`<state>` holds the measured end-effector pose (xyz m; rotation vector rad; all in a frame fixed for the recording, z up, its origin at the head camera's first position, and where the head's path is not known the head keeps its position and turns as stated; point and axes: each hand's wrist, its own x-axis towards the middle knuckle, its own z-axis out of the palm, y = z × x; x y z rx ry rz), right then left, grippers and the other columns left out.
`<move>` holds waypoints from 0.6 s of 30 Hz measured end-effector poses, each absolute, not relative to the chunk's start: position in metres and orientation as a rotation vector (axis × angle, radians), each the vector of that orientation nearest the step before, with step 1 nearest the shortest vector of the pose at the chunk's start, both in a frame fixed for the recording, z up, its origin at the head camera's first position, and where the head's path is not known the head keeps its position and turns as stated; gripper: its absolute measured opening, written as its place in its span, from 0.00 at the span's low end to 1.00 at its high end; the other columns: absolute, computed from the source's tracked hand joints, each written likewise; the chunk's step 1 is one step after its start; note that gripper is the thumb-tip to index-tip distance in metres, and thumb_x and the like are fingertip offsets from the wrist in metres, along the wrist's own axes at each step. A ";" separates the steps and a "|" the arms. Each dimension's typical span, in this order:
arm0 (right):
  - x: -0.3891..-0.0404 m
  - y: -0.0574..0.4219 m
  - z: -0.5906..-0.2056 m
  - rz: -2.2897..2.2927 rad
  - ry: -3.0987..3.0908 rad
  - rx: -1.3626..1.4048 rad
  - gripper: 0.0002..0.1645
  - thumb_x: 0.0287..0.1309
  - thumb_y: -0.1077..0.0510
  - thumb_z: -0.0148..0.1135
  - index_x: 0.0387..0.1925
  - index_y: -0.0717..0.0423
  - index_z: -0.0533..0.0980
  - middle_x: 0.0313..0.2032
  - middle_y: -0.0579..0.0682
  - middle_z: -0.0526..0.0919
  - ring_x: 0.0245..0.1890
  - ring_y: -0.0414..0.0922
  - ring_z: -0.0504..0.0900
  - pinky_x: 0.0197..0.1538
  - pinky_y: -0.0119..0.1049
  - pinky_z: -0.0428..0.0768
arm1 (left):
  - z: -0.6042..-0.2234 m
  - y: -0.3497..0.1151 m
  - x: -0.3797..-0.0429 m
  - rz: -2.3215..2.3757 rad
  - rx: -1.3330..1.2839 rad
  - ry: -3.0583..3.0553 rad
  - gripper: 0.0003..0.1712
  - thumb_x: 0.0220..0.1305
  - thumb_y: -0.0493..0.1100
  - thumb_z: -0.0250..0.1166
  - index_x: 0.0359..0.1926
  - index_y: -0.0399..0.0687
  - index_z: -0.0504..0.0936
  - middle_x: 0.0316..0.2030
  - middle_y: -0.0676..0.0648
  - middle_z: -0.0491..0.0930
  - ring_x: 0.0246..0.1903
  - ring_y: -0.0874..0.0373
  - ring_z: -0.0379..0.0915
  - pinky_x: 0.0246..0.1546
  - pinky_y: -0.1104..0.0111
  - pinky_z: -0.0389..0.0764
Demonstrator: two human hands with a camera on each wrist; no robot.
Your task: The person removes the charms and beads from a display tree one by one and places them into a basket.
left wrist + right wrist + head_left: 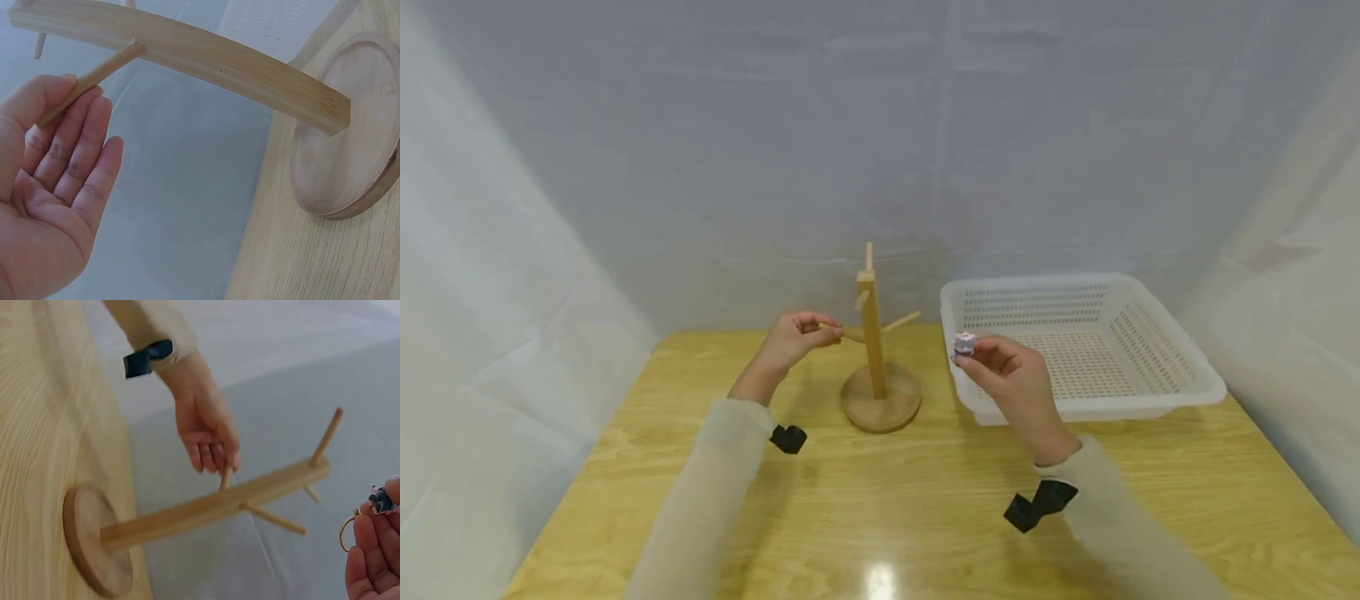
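A wooden stand (872, 333) with several pegs and a round base rises upright from the table. On its left side, my left hand (790, 343) pinches the tip of one peg (103, 69) between thumb and fingers; the other fingers extend loosely below it in the left wrist view. My right hand (1018, 383) is right of the stand, apart from it, near the basket's left rim. Between its thumb and fingertips it holds a small keychain charm (964, 343), mottled purple and white. A gold ring (342, 535) hangs from the charm in the right wrist view.
A white plastic basket (1082, 410) with perforated walls stands at the back right of the wooden table (865, 500), partly behind my right hand. Pale sheeting (820, 150) hangs behind the table and along both sides.
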<state>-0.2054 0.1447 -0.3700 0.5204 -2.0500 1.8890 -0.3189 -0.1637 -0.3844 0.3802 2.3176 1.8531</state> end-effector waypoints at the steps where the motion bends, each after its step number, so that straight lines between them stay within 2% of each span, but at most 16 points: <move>1: -0.205 0.150 -0.372 1.876 -2.076 0.501 0.12 0.56 0.64 0.65 0.41 0.68 0.78 0.36 0.39 0.84 0.36 0.38 0.82 0.36 0.26 0.80 | -0.384 -0.164 -0.318 1.852 0.379 2.319 0.15 0.62 0.39 0.64 0.45 0.32 0.80 0.37 0.44 0.84 0.41 0.52 0.80 0.58 0.55 0.72; 6: -0.207 0.174 -0.378 1.825 -2.173 0.409 0.13 0.57 0.62 0.65 0.42 0.66 0.78 0.35 0.39 0.84 0.34 0.37 0.81 0.32 0.26 0.79 | -0.385 -0.164 -0.317 1.865 0.355 2.321 0.15 0.63 0.39 0.64 0.46 0.31 0.80 0.36 0.45 0.85 0.46 0.41 0.78 0.58 0.56 0.72; 8: -0.209 0.181 -0.379 1.797 -2.216 0.385 0.14 0.57 0.60 0.65 0.42 0.67 0.78 0.34 0.39 0.84 0.33 0.36 0.82 0.32 0.27 0.80 | -0.386 -0.163 -0.317 1.879 0.347 2.322 0.15 0.63 0.39 0.64 0.46 0.31 0.79 0.37 0.43 0.84 0.46 0.42 0.79 0.59 0.56 0.71; 10: -0.212 0.189 -0.379 1.785 -2.248 0.365 0.16 0.57 0.58 0.65 0.42 0.67 0.78 0.34 0.39 0.84 0.35 0.35 0.82 0.35 0.27 0.80 | -0.387 -0.162 -0.316 1.893 0.348 2.317 0.15 0.63 0.38 0.63 0.47 0.30 0.79 0.38 0.40 0.84 0.42 0.48 0.81 0.59 0.56 0.71; 13: -0.217 0.201 -0.381 1.748 -2.321 0.311 0.19 0.58 0.55 0.65 0.43 0.67 0.78 0.33 0.37 0.84 0.35 0.34 0.82 0.36 0.26 0.80 | -0.388 -0.159 -0.316 1.891 0.350 2.313 0.15 0.63 0.39 0.64 0.47 0.31 0.79 0.38 0.41 0.84 0.39 0.55 0.82 0.58 0.56 0.72; 15: -0.221 0.210 -0.382 1.752 -2.370 0.274 0.20 0.58 0.53 0.65 0.44 0.67 0.77 0.33 0.37 0.84 0.36 0.34 0.82 0.39 0.26 0.79 | -0.388 -0.158 -0.316 1.885 0.353 2.309 0.15 0.63 0.40 0.64 0.46 0.32 0.80 0.36 0.45 0.85 0.39 0.55 0.81 0.58 0.56 0.72; 18: -0.228 0.223 -0.383 1.728 -2.473 0.237 0.22 0.58 0.50 0.65 0.44 0.67 0.77 0.34 0.40 0.84 0.37 0.35 0.81 0.44 0.28 0.78 | -0.389 -0.157 -0.316 1.887 0.347 2.305 0.15 0.62 0.40 0.64 0.45 0.33 0.80 0.32 0.51 0.85 0.42 0.49 0.80 0.57 0.57 0.73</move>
